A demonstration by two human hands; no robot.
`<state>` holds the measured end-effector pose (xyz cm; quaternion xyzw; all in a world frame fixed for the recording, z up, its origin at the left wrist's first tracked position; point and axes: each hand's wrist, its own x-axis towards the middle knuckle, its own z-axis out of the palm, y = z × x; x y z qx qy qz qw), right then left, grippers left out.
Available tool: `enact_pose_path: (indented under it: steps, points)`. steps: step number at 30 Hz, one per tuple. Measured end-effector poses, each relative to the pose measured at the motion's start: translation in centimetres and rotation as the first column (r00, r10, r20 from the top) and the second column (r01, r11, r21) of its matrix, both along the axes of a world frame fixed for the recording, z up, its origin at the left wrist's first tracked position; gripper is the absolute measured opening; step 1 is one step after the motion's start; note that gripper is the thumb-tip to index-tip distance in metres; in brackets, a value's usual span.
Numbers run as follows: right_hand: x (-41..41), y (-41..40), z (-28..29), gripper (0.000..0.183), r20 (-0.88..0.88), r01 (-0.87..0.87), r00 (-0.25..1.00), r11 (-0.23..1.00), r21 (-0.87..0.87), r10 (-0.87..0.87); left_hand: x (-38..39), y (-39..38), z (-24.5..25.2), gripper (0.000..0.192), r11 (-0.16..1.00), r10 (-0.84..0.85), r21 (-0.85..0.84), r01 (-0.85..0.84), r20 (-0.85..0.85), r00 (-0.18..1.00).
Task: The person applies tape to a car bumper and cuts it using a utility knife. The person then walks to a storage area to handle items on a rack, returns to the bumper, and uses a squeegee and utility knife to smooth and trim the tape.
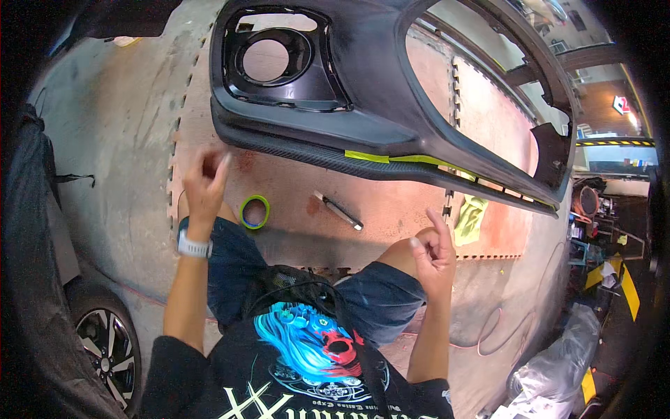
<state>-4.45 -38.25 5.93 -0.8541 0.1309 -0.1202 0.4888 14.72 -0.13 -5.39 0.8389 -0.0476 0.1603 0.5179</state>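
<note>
A black car bumper cover (377, 105) stands before me, with a fog-lamp opening at its left end. Along its lower edge runs a lip with a carbon-fibre look (314, 157), and strips of yellow-green masking tape (413, 158) lie over the seam. My left hand (207, 178) is raised beneath the bumper's left corner, fingers curled and slightly blurred, with no object visible in it. Over my right knee, my right hand (435, 254) has its index finger and thumb apart, holding nothing. Between my hands, a roll of green tape (255, 212) and a utility knife (339, 211) rest on the mat.
Interlocking foam mats (293, 246) cover the floor under the bumper. A crumpled yellow-green piece (470, 220) lies at right. A car wheel (107, 345) stands at lower left, beside dark sheeting (36, 235). A thin red hose (489, 338) and clear plastic wrap (560, 351) are at lower right.
</note>
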Motion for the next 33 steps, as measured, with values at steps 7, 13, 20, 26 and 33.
enact_pose_path:
  steps: [7, 13, 20, 26, 33]
  points:
    - [9.4, 5.5, 7.1, 0.072, -0.4, -0.431, 0.863, 0.864, -0.261, 0.309, -7.6, 4.7, -7.0, 0.018, 0.98, 0.149, -0.076, -0.182, -0.321, 0.935]
    - [14.0, 8.6, 6.1, 0.07, -0.63, -0.562, 0.734, 0.747, -0.355, 0.253, -5.7, 4.4, -9.1, 0.02, 0.996, 0.084, 0.01, -0.085, -0.312, 0.946]
    - [15.0, 11.2, 4.9, 0.061, -0.566, -0.51, 0.802, 0.714, -0.48, 0.192, -5.0, 4.1, -8.9, 0.02, 0.993, 0.116, 0.03, -0.113, -0.347, 0.931]
    - [14.1, 9.8, 5.5, 0.054, -0.531, -0.471, 0.827, 0.744, -0.475, 0.185, -5.2, 4.5, -8.9, 0.019, 0.99, 0.136, 0.073, -0.118, -0.348, 0.928]
    - [11.6, 5.4, 5.7, 0.05, -0.478, -0.36, 0.857, 0.887, -0.289, 0.191, -5.4, 4.2, -8.9, 0.02, 0.989, 0.133, 0.103, -0.11, -0.263, 0.956]
